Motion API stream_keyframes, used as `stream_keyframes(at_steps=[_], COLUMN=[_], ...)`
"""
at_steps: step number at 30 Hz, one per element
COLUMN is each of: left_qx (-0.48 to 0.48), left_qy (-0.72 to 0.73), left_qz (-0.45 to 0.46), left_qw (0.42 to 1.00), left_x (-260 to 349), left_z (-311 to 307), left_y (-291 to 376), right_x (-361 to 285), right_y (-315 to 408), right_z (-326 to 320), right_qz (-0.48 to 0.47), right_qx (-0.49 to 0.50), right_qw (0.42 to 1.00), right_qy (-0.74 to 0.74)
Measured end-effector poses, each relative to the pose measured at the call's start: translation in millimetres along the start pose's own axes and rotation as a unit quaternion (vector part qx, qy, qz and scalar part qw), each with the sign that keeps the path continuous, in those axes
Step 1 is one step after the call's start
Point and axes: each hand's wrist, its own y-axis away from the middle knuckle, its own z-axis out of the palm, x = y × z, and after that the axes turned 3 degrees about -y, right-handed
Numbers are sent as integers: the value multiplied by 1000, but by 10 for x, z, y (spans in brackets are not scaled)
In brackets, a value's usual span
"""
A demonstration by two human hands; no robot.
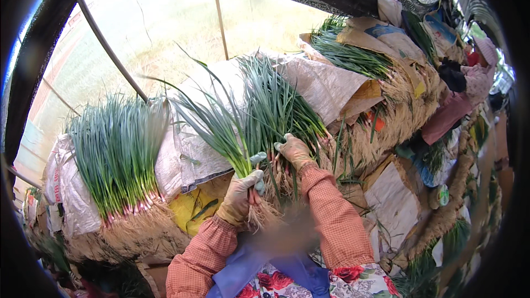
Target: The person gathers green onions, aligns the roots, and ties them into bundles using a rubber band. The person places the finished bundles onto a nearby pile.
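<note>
My left hand, in a pale glove, is closed round a small bunch of green onions near their rooted ends; the long green leaves point up and to the left. To its right, my gloved right hand touches the lower stems of a larger pile of green onions. Its fingertips are at the stems, and whether they grip any cannot be told. Further left, a neat row of green onions lies with its pinkish bulbs and roots towards me.
White woven sacks lie between the piles, with a yellow sack below. More covered green onions are at the upper right. A co-worker in a pink patterned sleeve is at the far right. A curved pole rises at the upper left.
</note>
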Motion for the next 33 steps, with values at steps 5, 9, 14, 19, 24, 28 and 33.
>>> stream_keyframes(at_steps=[5, 9, 14, 19, 24, 28, 33], left_qx=[113, 51, 103, 13, 23, 11, -12], left_qy=[-77, -36, 93, 30, 56, 132, 142], left_qz=[8, -39, -39, -68, -58, -59, -87], left_qw=[991, 997, 989, 997, 996, 989, 986], left_x=[-180, -296, -318, -329, -319, -342, -368], left_z=[-160, -195, -188, -217, -303, -415, -353], left_y=[-246, -266, -94, 25, 42, 112, 158], right_x=[-198, 185, 88, -178, -223, -62, -307], right_y=[492, 543, 715, 762, 725, 745, 851], right_z=[4, 287, 73, 273, 462, 329, 399], right_qz=[-79, -294, -14, 28, -11, -47, -18], right_qx=[-140, -5, -25, -247, -168, -99, -191], right_qw=[962, 905, 756, 731, 749, 754, 813], right_qy=[-220, -308, -654, -636, -641, -648, -550])
